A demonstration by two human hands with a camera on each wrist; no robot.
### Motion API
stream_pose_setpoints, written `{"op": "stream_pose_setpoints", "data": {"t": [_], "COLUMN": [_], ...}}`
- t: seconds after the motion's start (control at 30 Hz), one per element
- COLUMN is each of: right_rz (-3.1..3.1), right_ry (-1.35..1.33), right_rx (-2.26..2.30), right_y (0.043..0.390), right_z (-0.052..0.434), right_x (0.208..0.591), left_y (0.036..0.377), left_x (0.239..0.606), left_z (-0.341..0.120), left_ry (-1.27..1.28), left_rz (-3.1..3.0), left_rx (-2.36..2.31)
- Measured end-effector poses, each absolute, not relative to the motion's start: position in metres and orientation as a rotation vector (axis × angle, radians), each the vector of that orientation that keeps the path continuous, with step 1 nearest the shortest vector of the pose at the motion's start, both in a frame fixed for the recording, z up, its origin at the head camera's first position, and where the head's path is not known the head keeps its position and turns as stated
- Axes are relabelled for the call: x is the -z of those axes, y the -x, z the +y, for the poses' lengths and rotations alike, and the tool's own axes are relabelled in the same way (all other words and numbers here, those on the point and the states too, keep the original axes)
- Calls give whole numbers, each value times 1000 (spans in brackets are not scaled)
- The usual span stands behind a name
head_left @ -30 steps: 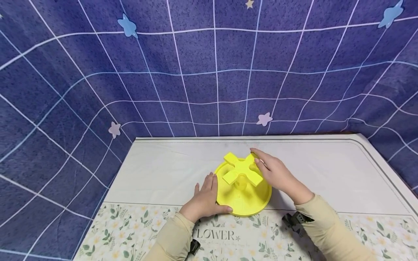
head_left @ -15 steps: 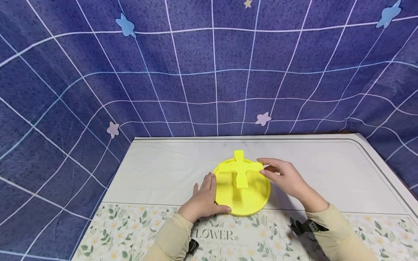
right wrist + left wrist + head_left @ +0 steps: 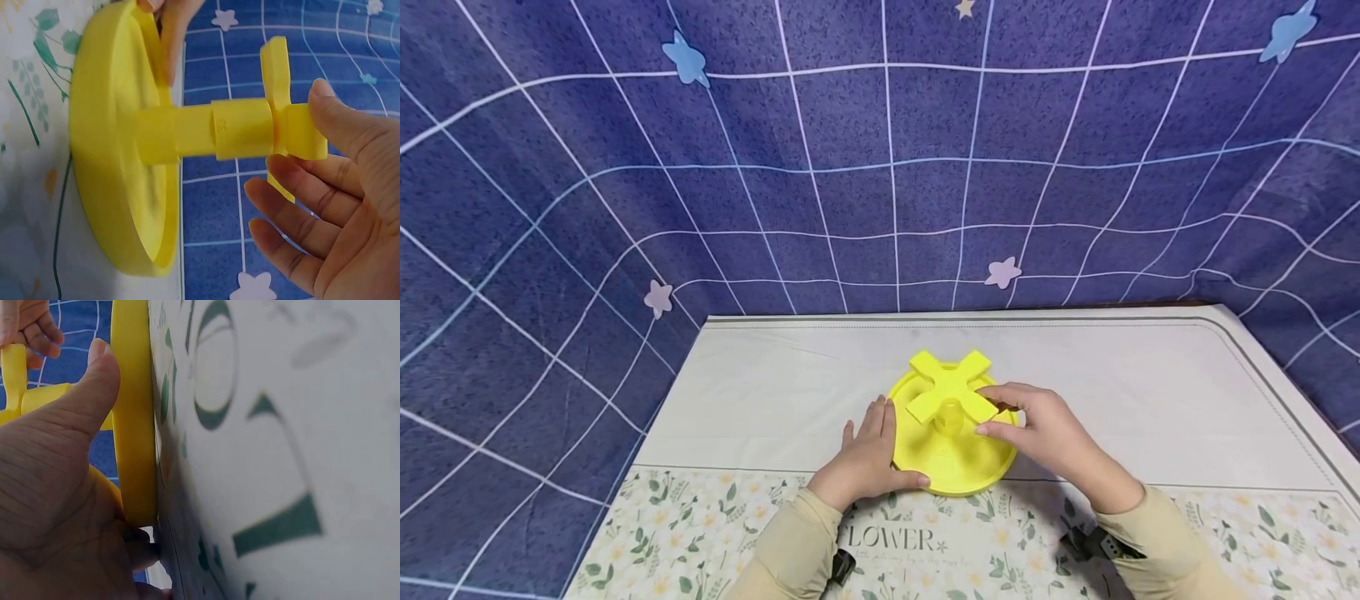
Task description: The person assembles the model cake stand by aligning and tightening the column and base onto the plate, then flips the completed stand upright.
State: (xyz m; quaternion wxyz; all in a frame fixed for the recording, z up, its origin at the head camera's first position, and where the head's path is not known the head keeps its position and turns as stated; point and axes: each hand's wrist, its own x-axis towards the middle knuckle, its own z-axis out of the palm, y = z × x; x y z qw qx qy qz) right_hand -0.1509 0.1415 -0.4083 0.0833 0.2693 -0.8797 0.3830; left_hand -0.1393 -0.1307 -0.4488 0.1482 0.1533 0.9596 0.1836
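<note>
A round yellow base (image 3: 951, 475) with a raised rim lies on the table. From its middle rises a yellow post (image 3: 197, 130), topped by a yellow cross-shaped piece (image 3: 953, 387). My left hand (image 3: 863, 467) holds the base's rim from the left, its thumb at the near edge and its fingers along the left side. With thumb and index finger, my right hand (image 3: 1045, 429) pinches the cross's near right arm. In the right wrist view the thumb lies on that arm, while the other fingers hang loosely below. The left hand's fingertips are partly hidden in the left wrist view.
A white cloth (image 3: 790, 392) with a floral printed band (image 3: 700, 542) covers the table. Behind and to both sides hangs a dark blue curtain (image 3: 850, 192) with pale lines and stars. A black wrist device (image 3: 1101, 542) shows at the right sleeve.
The cross has turned clockwise, from an X through an upright plus to an X again. My right hand has moved from its far right side to its near right. The left hand stays put.
</note>
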Motion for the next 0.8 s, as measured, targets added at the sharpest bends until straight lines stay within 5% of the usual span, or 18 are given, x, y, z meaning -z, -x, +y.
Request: {"op": "stream_pose_setpoints", "data": {"t": [0.43, 0.8], "right_rz": [-2627, -2466], "right_ry": [-809, -758], "right_rx": [-1029, -1101], "right_y": [146, 175], "right_z": [134, 148], "right_x": [402, 404], "left_y": [138, 138], "left_x": [448, 448], "left_z": [-131, -132], "left_ry": [-450, -457], "left_rz": [2770, 2767], "left_rx": [-527, -549]}}
